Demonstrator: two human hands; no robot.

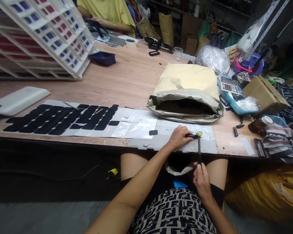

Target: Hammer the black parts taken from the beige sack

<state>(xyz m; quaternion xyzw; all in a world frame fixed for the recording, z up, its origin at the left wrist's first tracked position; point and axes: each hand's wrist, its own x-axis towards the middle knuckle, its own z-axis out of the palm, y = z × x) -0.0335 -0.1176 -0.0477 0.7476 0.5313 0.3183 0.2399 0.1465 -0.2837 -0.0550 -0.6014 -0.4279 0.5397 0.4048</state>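
Here we are at the open sack [188, 78], and our left hand [179, 138] is in front of its mouth, fingertips pinching a small black piece [191, 136] just above the table [134, 78]. Our right hand [202, 178], nearer us than the sack, has its fingers wrapped around the handle of a hammer [199, 151]; the greenish head meets the black piece's end in our view, though we can't tell whether they touch. Left of the sack, we have rows of black pads [56, 118] on a white sheet [134, 126]; right of it, a calculator [229, 85]. Beyond it, far left, sits a person in yellow [109, 13].
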